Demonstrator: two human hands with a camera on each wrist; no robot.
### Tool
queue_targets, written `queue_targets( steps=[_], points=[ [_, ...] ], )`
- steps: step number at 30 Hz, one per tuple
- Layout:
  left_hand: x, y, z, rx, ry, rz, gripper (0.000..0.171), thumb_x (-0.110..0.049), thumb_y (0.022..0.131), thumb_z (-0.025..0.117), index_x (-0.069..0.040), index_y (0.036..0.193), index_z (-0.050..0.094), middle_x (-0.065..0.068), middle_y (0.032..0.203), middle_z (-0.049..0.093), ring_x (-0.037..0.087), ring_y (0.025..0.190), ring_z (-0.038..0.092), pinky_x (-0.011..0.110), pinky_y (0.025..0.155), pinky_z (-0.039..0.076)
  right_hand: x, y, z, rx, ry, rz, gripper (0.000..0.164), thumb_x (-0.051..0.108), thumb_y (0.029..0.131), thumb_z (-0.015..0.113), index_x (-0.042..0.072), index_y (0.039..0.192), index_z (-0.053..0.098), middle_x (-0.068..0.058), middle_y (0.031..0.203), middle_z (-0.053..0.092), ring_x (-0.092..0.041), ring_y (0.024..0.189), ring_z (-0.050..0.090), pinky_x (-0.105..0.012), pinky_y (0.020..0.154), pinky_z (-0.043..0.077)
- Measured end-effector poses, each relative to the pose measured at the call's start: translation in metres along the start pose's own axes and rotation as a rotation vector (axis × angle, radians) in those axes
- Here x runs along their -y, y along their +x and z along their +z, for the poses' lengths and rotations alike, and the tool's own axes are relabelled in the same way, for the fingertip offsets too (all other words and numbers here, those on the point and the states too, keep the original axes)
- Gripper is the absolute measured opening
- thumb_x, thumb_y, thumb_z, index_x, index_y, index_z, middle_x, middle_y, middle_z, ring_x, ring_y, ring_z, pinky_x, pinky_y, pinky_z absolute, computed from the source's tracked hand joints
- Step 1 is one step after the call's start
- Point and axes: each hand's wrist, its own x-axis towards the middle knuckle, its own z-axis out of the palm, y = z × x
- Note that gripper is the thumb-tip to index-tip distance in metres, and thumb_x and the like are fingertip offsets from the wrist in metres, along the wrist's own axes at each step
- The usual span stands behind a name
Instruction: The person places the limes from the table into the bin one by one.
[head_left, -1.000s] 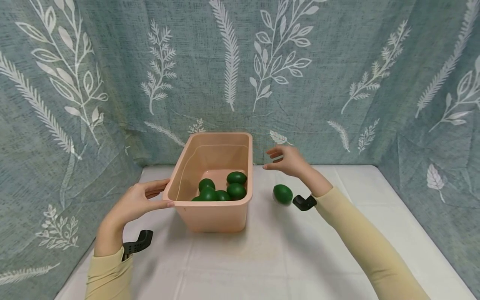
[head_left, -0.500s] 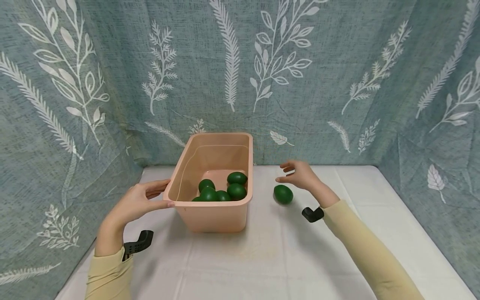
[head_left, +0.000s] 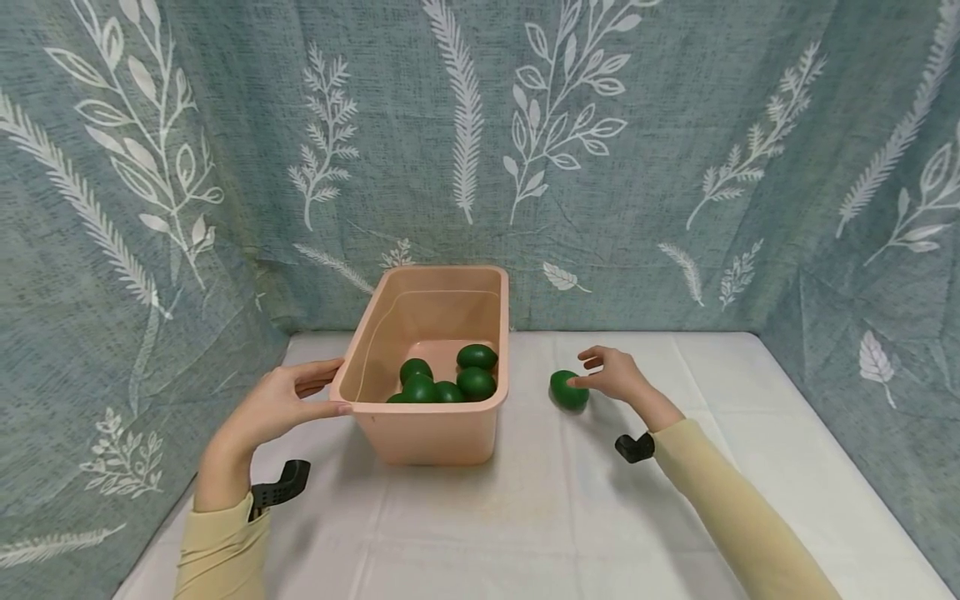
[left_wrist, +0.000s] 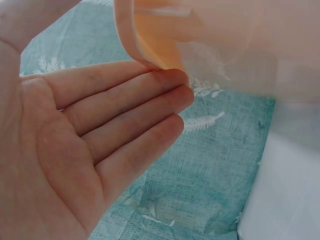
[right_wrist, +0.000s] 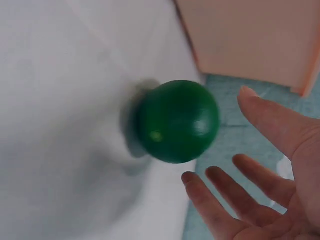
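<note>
A peach-coloured plastic bin (head_left: 442,433) stands on the white-covered table, with several dark green oval fruits (head_left: 476,383) in its near end. At its near left corner, my left hand (head_left: 273,404) touches the rim, the thumb along the front and the other fingers at the side. In the left wrist view those fingers (left_wrist: 135,117) are straight, their tips right at the rim. A single glossy green fruit (head_left: 567,392) lies on the table right of the bin. My right hand (head_left: 615,375) is just right of it, thumb and fingers spread with nothing between them.
The white cloth (head_left: 465,533) covers the table around the bin. A blue-green curtain (head_left: 420,167) with white leaf prints hangs behind and at both sides. Each wrist wears a black camera mount (head_left: 636,448).
My right hand has moved right and down, from beside the bin to the lone green fruit. My left hand, the bin and the fruits have stayed in place.
</note>
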Motion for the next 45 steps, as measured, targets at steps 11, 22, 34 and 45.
queue_targets(
  steps=[11,22,34,45],
  points=[
    [-0.001,0.000,0.000,-0.006,-0.008,0.002,0.071,-0.045,0.080,0.074,-0.014,0.139,0.050,0.004,0.139,0.053,0.030,0.128,0.050,0.040,0.104,0.047,-0.023,0.005,0.019,-0.008,0.030,0.012,0.066,0.037,0.081,0.075,0.003,0.132,0.052,-0.021,0.126,0.058,-0.038,0.116,0.054,-0.049,0.095,0.051],
    [-0.003,-0.001,0.000,-0.004,-0.031,0.002,0.070,-0.042,0.081,0.074,-0.015,0.140,0.049,0.008,0.140,0.051,0.034,0.128,0.049,0.045,0.103,0.047,-0.028,0.007,0.030,-0.004,0.085,0.008,0.065,0.037,0.080,0.075,0.007,0.132,0.053,-0.020,0.129,0.056,-0.036,0.116,0.055,-0.045,0.090,0.054],
    [-0.003,0.000,-0.001,0.018,-0.056,-0.004,0.072,-0.042,0.081,0.074,-0.014,0.141,0.047,0.009,0.142,0.049,0.035,0.130,0.046,0.047,0.104,0.046,-0.029,0.004,0.034,-0.037,0.110,0.039,0.064,0.037,0.079,0.076,0.007,0.131,0.055,-0.021,0.128,0.057,-0.036,0.114,0.057,-0.043,0.088,0.055],
    [-0.002,0.001,-0.002,0.007,-0.052,0.000,0.071,-0.042,0.081,0.074,-0.015,0.140,0.048,0.008,0.141,0.051,0.034,0.129,0.047,0.046,0.104,0.047,-0.023,-0.002,0.023,-0.075,0.097,0.055,0.064,0.037,0.078,0.077,0.006,0.130,0.055,-0.021,0.126,0.059,-0.036,0.113,0.056,-0.044,0.088,0.054]
  ],
)
